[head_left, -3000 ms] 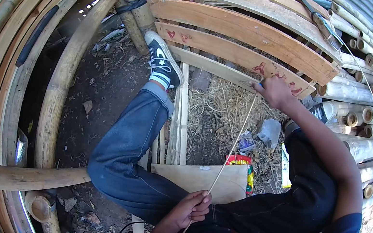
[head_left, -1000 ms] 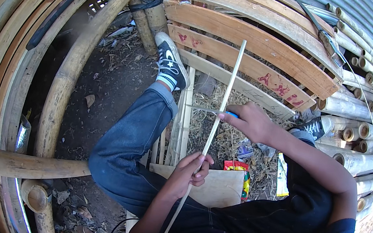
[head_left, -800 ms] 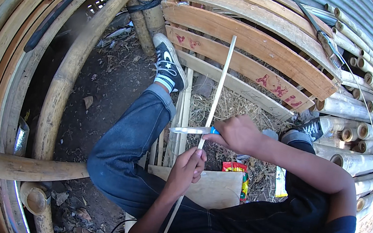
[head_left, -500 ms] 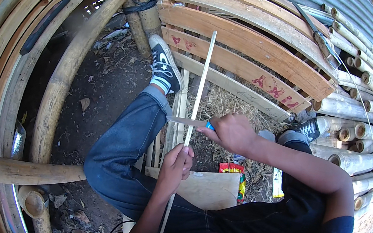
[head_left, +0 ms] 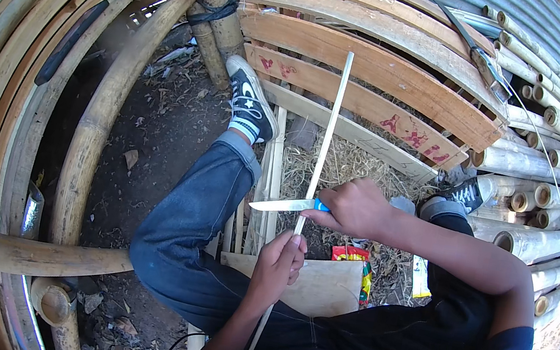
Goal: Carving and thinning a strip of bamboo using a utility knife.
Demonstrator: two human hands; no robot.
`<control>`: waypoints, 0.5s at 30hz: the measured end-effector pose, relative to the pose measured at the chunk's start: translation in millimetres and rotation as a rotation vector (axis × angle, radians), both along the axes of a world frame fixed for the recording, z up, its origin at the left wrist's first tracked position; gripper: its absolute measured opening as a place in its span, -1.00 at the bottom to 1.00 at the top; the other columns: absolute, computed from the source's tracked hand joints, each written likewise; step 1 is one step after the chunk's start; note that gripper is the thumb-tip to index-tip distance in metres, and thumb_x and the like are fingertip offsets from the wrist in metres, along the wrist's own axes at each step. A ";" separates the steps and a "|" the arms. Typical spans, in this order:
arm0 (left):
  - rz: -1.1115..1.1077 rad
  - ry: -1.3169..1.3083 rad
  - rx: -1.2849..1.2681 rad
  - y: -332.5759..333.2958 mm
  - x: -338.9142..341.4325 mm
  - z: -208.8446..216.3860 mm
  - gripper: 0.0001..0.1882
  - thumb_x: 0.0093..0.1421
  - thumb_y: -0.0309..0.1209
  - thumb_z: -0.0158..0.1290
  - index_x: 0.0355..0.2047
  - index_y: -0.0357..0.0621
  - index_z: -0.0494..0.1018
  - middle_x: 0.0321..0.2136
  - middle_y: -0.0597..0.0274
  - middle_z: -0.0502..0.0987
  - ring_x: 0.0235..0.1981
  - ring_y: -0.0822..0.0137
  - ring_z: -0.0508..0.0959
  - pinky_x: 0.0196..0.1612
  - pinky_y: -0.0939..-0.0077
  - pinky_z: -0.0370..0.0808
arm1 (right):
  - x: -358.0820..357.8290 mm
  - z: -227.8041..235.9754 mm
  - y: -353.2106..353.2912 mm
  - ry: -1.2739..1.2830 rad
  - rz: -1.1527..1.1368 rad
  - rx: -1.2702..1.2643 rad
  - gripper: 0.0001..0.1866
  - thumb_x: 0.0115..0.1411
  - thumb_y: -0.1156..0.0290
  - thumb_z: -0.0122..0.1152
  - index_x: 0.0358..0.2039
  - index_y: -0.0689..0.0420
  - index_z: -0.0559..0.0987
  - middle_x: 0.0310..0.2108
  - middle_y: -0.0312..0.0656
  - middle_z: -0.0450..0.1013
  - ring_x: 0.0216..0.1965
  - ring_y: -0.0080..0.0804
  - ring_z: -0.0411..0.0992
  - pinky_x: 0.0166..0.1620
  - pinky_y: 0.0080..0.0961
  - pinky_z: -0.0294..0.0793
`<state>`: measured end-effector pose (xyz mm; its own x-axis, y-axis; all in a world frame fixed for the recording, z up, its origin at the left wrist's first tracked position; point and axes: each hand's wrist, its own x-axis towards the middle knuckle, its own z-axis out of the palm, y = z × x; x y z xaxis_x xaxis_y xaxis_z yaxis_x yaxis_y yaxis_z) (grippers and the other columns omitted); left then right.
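A long, thin bamboo strip (head_left: 328,135) runs up from my lap and leans slightly to the right at its far end. My left hand (head_left: 278,263) is closed round its lower part, thumb on top. Just beyond, my right hand (head_left: 354,207) grips the blue handle of a knife (head_left: 282,205). The blade lies across the strip and points left, its tip standing out past the strip. Right thumb and knife handle are close against the strip; whether the edge is biting into it I cannot tell.
A slatted wooden crate (head_left: 378,62) stands ahead, with a handsaw (head_left: 490,73) on it. Bamboo poles (head_left: 552,170) are stacked at the right. Planks and a curved bamboo rail (head_left: 40,258) lie at the left. A flat board (head_left: 325,285) and a red packet (head_left: 350,253) are between my legs.
The strip's far end has swung to the right. Both hands have shifted slightly right and nearer to me, and the knife blade has turned so its flat shows brighter.
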<state>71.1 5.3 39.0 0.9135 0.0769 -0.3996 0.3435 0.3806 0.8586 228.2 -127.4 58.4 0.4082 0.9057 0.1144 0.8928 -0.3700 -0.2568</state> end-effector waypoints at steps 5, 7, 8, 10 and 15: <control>-0.049 0.032 0.034 -1.1 -32.0 -2.9 -0.73 0.38 -0.29 -0.28 -0.41 -0.19 0.25 -0.71 0.48 0.14 -0.75 0.70 0.10 -0.72 0.75 0.02 | 71.2 13.8 -27.4 0.028 -0.408 0.067 -0.35 0.24 -0.12 -0.17 -0.68 0.20 0.51 -0.77 0.01 0.37 -0.62 0.01 0.44 -0.47 -0.15 0.46; -0.051 0.022 0.032 -2.7 -37.4 -7.9 -0.72 0.37 -0.29 -0.28 -0.42 -0.19 0.25 -0.72 0.49 0.12 -0.75 0.69 0.10 -0.72 0.74 0.03 | 68.6 18.5 -27.1 0.065 -0.478 0.113 -0.35 0.25 -0.11 -0.17 -0.67 0.20 0.52 -0.77 0.02 0.36 -0.60 0.01 0.45 -0.45 -0.13 0.45; -0.027 0.030 0.001 -1.7 -37.5 -9.9 -0.73 0.37 -0.30 -0.27 -0.42 -0.19 0.25 -0.72 0.49 0.12 -0.76 0.69 0.10 -0.72 0.73 0.03 | 58.3 17.3 -21.8 0.074 -0.362 0.074 -0.36 0.24 -0.11 -0.16 -0.66 0.20 0.52 -0.77 0.03 0.36 -0.59 0.01 0.45 -0.44 -0.12 0.45; -0.023 0.041 -0.033 -1.5 -32.3 -7.9 -0.73 0.37 -0.31 -0.27 -0.43 -0.19 0.26 -0.72 0.49 0.11 -0.77 0.68 0.08 -0.72 0.73 0.01 | 38.8 14.4 -15.9 0.101 -0.168 0.031 -0.37 0.23 -0.13 -0.14 -0.65 0.19 0.52 -0.76 0.04 0.36 -0.59 0.02 0.44 -0.43 -0.11 0.45; 0.004 -0.028 0.052 0.4 -28.2 -1.6 -0.74 0.37 -0.32 -0.28 -0.42 -0.19 0.25 -0.73 0.50 0.07 -0.77 0.68 0.03 -0.73 0.73 -0.04 | 20.4 17.6 -8.8 -0.026 0.089 -0.049 -0.37 0.22 -0.13 -0.11 -0.67 0.18 0.51 -0.77 0.03 0.35 -0.58 -0.03 0.44 -0.44 -0.16 0.44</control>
<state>42.9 5.8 37.4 0.9240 0.1010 -0.3689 0.3172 0.3366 0.8866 248.6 -136.1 75.9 0.3236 0.9429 0.0785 0.9288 -0.3008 -0.2165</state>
